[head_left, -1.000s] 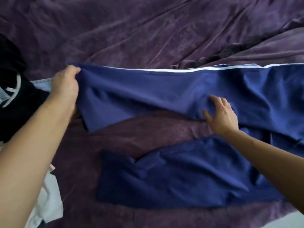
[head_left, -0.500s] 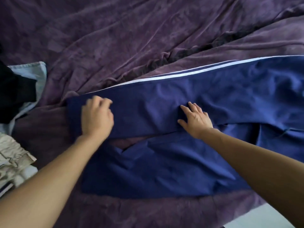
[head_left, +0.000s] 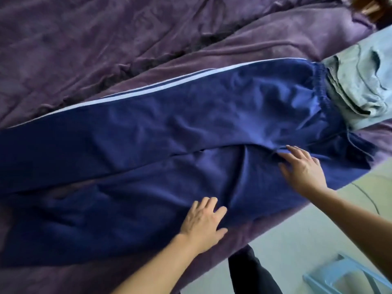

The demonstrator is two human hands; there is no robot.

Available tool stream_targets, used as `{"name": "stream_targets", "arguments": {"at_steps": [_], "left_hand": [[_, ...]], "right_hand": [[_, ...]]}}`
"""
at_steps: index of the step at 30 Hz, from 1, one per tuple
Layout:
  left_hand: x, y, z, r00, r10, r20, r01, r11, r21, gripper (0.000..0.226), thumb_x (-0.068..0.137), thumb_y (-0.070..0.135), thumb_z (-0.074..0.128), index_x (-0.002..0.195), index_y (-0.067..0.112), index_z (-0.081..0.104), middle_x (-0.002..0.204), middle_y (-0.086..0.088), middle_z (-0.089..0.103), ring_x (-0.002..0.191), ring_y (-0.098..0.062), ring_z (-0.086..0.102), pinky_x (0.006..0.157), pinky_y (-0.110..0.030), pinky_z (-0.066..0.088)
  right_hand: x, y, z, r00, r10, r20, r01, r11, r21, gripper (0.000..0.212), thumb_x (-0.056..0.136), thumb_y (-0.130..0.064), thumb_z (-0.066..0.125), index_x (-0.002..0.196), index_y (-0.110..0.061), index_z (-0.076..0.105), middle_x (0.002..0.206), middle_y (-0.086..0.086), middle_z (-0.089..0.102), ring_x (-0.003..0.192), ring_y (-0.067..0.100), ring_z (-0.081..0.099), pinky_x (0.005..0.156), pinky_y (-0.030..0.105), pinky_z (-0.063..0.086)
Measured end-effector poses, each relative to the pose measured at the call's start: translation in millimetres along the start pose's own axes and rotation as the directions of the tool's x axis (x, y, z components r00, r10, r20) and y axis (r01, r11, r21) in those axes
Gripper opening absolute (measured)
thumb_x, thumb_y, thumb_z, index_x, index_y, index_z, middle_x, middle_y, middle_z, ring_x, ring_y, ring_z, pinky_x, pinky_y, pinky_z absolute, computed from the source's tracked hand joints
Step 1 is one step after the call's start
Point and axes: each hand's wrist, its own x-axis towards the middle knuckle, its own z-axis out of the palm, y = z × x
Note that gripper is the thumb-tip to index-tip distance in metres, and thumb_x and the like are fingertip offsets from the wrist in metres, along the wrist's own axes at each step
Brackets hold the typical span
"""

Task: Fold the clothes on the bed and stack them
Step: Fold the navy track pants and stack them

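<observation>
Dark blue track pants (head_left: 169, 128) with white side stripes lie stretched across the purple bed cover (head_left: 106, 39), one leg laid over the other, the elastic waistband at the right. My left hand (head_left: 203, 222) rests flat on the lower leg near the bed's front edge, fingers spread. My right hand (head_left: 302, 168) presses flat on the crotch area near the waist, fingers apart. Neither hand grips the cloth.
A pale blue denim garment (head_left: 358, 81) lies beyond the waistband at the right. The bed's edge runs diagonally at lower right, with light floor (head_left: 318, 240) below it. A light blue plastic stool (head_left: 347, 276) stands at the bottom right. My dark trouser leg (head_left: 250, 272) shows below.
The view has swung right toward the waistband. Both hands slid right along the pants, the left from the leg's end to the lower leg, the right to the crotch. The legs now lie closer together.
</observation>
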Motion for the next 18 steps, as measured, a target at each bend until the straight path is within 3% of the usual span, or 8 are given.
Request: {"name": "stream_targets", "arguments": {"at_steps": [2,4,6,9,11,12,15,18], "left_hand": [[19,20,15,0.994,-0.099,0.046,0.095,0.992,0.083,0.067,0.085,0.051,0.053,0.142,0.024,0.030,0.145,-0.007,0.028,0.131,-0.028,0.028,0.105,-0.044,0.028],[37,36,23,0.970,-0.240,0.040,0.231,0.961,0.150,0.069,0.083,0.045,0.058,0.143,0.026,0.027,0.145,-0.005,0.027,0.130,-0.028,0.028,0.104,-0.046,0.028],[51,49,23,0.938,-0.344,-0.035,0.345,0.925,0.161,0.055,0.082,0.029,0.064,0.133,0.025,0.044,0.136,-0.004,0.040,0.122,-0.028,0.041,0.097,-0.045,0.037],[62,61,18,0.925,-0.329,-0.192,0.357,0.924,0.137,0.038,0.055,0.003,0.082,0.090,0.014,0.072,0.093,-0.008,0.064,0.084,-0.031,0.063,0.064,-0.040,0.054],[56,60,20,0.920,-0.323,-0.221,0.349,0.933,0.092,0.044,0.045,-0.009,0.080,0.085,0.009,0.074,0.080,-0.008,0.066,0.072,-0.030,0.065,0.050,-0.037,0.054],[49,60,21,0.919,-0.326,-0.221,0.351,0.933,0.081,0.048,0.044,-0.013,0.077,0.087,0.007,0.075,0.079,-0.008,0.067,0.071,-0.029,0.066,0.048,-0.036,0.054],[24,64,28,0.906,-0.396,-0.148,0.409,0.910,0.067,0.053,0.059,-0.014,0.066,0.105,0.010,0.073,0.090,-0.005,0.069,0.084,-0.027,0.068,0.063,-0.036,0.056],[5,68,33,0.888,-0.458,-0.036,0.459,0.887,0.051,0.062,0.078,-0.005,0.049,0.132,0.024,0.057,0.121,0.006,0.063,0.114,-0.019,0.058,0.091,-0.033,0.046]], "right_hand": [[-4,56,4,0.983,0.085,0.160,-0.067,0.991,-0.117,0.043,0.093,-0.037,0.055,0.136,-0.027,0.052,0.153,0.004,0.034,0.143,0.025,0.026,0.106,0.043,0.026],[-6,106,1,0.957,0.124,0.262,-0.088,0.986,-0.143,0.047,0.095,-0.044,0.048,0.141,-0.034,0.045,0.157,0.000,0.026,0.145,0.022,0.021,0.110,0.040,0.024],[-5,141,-3,0.953,0.029,0.303,-0.007,0.997,-0.076,0.055,0.091,-0.046,0.052,0.144,-0.036,0.040,0.159,-0.001,0.023,0.145,0.019,0.021,0.111,0.039,0.025],[-9,166,-6,0.904,-0.208,0.374,0.229,0.973,-0.012,0.083,0.077,-0.061,0.061,0.149,-0.038,0.027,0.160,-0.004,0.017,0.147,0.019,0.017,0.114,0.040,0.020],[-14,182,-4,0.864,-0.315,0.392,0.366,0.929,-0.060,0.090,0.074,-0.061,0.063,0.150,-0.035,0.024,0.158,-0.006,0.016,0.147,0.020,0.017,0.115,0.043,0.020],[-14,192,-4,0.871,-0.343,0.353,0.387,0.920,-0.061,0.084,0.076,-0.050,0.068,0.149,-0.031,0.030,0.157,-0.003,0.022,0.145,0.021,0.023,0.113,0.045,0.023],[-11,217,-7,0.910,-0.409,0.064,0.407,0.913,0.036,0.048,0.082,-0.016,0.066,0.129,-0.013,0.060,0.134,0.009,0.058,0.126,0.030,0.054,0.098,0.047,0.042],[-11,234,-19,0.892,-0.449,-0.041,0.451,0.892,0.026,0.037,0.086,-0.023,0.047,0.112,-0.011,0.071,0.117,0.007,0.069,0.111,0.026,0.064,0.087,0.042,0.045]]}}
